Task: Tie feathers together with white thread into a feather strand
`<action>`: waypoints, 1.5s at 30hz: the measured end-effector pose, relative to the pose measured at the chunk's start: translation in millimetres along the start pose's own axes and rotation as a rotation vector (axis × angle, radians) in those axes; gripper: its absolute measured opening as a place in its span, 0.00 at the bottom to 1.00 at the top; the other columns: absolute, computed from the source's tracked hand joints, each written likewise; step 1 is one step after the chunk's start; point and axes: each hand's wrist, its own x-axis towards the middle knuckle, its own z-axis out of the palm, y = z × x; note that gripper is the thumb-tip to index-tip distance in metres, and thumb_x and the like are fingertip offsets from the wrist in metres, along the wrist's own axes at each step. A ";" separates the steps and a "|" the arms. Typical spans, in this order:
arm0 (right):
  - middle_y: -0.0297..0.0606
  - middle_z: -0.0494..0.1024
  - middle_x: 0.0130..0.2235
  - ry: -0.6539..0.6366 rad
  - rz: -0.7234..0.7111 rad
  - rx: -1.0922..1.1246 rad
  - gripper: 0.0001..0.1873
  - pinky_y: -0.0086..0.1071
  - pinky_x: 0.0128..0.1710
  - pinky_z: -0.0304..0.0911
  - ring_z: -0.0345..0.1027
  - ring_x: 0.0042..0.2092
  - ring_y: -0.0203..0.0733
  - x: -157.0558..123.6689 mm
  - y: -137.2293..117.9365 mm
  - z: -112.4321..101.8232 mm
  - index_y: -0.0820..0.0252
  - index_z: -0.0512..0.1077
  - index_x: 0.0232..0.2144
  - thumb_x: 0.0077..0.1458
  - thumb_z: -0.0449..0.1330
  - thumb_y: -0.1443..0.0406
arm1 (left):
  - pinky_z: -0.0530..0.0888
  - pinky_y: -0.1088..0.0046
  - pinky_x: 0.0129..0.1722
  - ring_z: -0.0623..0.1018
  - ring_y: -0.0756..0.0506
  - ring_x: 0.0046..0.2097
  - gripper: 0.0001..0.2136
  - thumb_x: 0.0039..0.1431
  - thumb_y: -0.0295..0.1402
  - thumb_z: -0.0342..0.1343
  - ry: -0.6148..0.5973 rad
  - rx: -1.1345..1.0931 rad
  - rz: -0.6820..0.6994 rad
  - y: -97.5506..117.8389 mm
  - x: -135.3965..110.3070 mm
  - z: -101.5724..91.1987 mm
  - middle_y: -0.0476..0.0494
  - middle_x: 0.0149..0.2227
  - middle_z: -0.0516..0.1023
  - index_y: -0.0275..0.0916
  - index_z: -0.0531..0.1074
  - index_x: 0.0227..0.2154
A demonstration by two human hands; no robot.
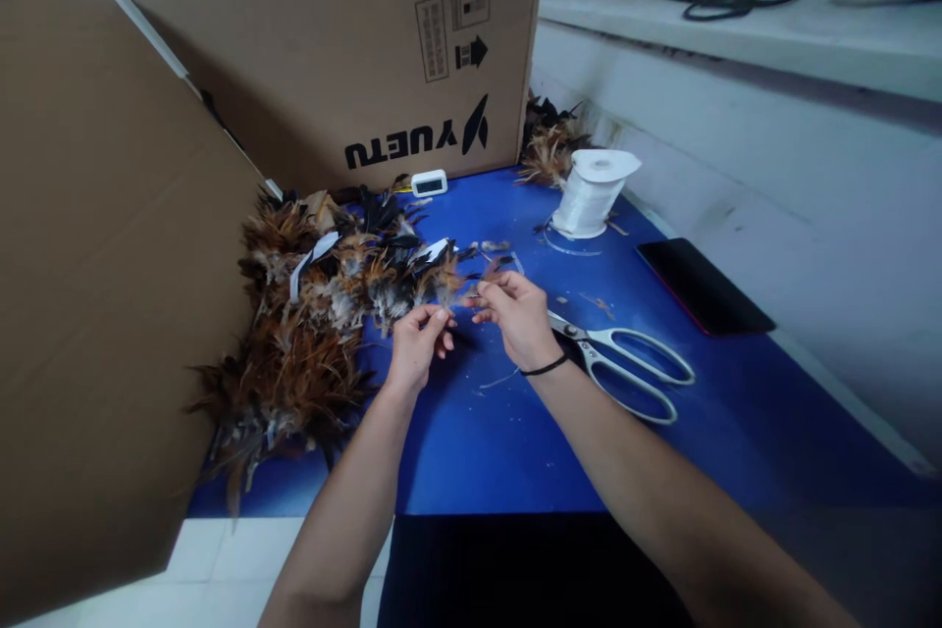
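My left hand (422,341) is closed in a pinch, thumb against forefinger, on the base of a small brown feather (447,281). To its right, my right hand (517,317) is also pinched, with brown-tipped feather material at its fingertips; exactly what it grips is too small to be sure of. Both hands hover over the blue tabletop (500,451). A big pile of brown, black and grey feathers (309,314) lies left of and behind my left hand. Scissors with silver handles (633,373) rest partly behind my right wrist, which wears a black band.
A white spool (587,201) of ribbon or thread stands at the back right, near a black phone (703,285). Large cardboard boxes (331,39) wall off the left and back. A small white digital device (429,183) sits there. Black scissors (721,0) lie on a ledge.
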 end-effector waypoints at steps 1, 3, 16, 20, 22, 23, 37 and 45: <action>0.29 0.69 0.21 -0.005 -0.003 -0.002 0.11 0.27 0.18 0.63 0.73 0.27 0.41 -0.6 -0.1 0.3 0.59 0.63 0.23 0.40 0.63 0.63 | 0.61 0.83 0.12 0.69 0.56 0.18 0.14 0.47 0.41 0.61 0.005 0.010 0.005 -0.4 0.1 0.1 0.48 0.25 0.74 0.34 0.71 0.26; 0.29 0.69 0.21 -0.012 -0.010 -0.019 0.10 0.27 0.18 0.63 0.73 0.27 0.41 -1.6 0.2 0.8 0.59 0.64 0.23 0.40 0.63 0.63 | 0.61 0.83 0.13 0.68 0.56 0.18 0.14 0.48 0.41 0.60 0.017 0.036 0.022 -1.2 0.2 0.4 0.49 0.23 0.73 0.33 0.71 0.26; 0.30 0.70 0.23 -0.009 -0.045 -0.110 0.08 0.26 0.17 0.64 0.74 0.28 0.40 -5.0 3.9 4.0 0.59 0.64 0.24 0.43 0.61 0.64 | 0.60 0.81 0.14 0.65 0.55 0.15 0.13 0.50 0.42 0.58 0.044 0.154 0.085 -2.4 0.5 0.3 0.51 0.15 0.69 0.35 0.72 0.25; 0.31 0.72 0.23 -0.018 -0.052 -0.132 0.08 0.25 0.16 0.64 0.74 0.27 0.40 -4.6 5.6 3.9 0.59 0.64 0.24 0.42 0.61 0.64 | 0.60 0.81 0.14 0.65 0.55 0.15 0.13 0.51 0.42 0.57 0.044 0.211 0.108 -3.0 0.8 -1.1 0.51 0.15 0.69 0.35 0.72 0.26; 0.31 0.72 0.23 -0.021 -0.060 -0.151 0.08 0.25 0.16 0.64 0.74 0.27 0.40 -3.7 7.6 3.3 0.60 0.65 0.24 0.42 0.62 0.64 | 0.60 0.81 0.14 0.65 0.55 0.15 0.13 0.52 0.42 0.57 0.043 0.246 0.121 -3.7 1.0 -2.3 0.52 0.15 0.69 0.35 0.72 0.26; 0.30 0.72 0.23 -0.021 -0.065 -0.160 0.09 0.25 0.16 0.65 0.74 0.27 0.40 -3.2 8.8 2.9 0.60 0.65 0.24 0.42 0.62 0.64 | 0.60 0.81 0.14 0.64 0.55 0.15 0.13 0.52 0.42 0.56 0.044 0.264 0.124 -4.1 1.2 -2.8 0.52 0.15 0.69 0.35 0.72 0.26; 0.29 0.71 0.22 -0.023 -0.122 -0.238 0.05 0.29 0.17 0.68 0.71 0.24 0.39 0.4 16.8 -1.0 0.59 0.65 0.24 0.40 0.59 0.67 | 0.62 0.81 0.14 0.66 0.54 0.15 0.10 0.53 0.38 0.55 0.042 0.449 0.195 -6.6 2.7 -5.8 0.53 0.15 0.69 0.37 0.74 0.27; 0.33 0.74 0.26 -0.143 -0.147 -0.294 0.07 0.28 0.21 0.67 0.69 0.26 0.37 -0.7 14.8 -1.6 0.60 0.68 0.28 0.43 0.58 0.65 | 0.62 0.80 0.14 0.66 0.53 0.16 0.11 0.52 0.40 0.57 0.039 0.313 0.148 -5.9 3.6 -5.0 0.52 0.15 0.69 0.36 0.73 0.27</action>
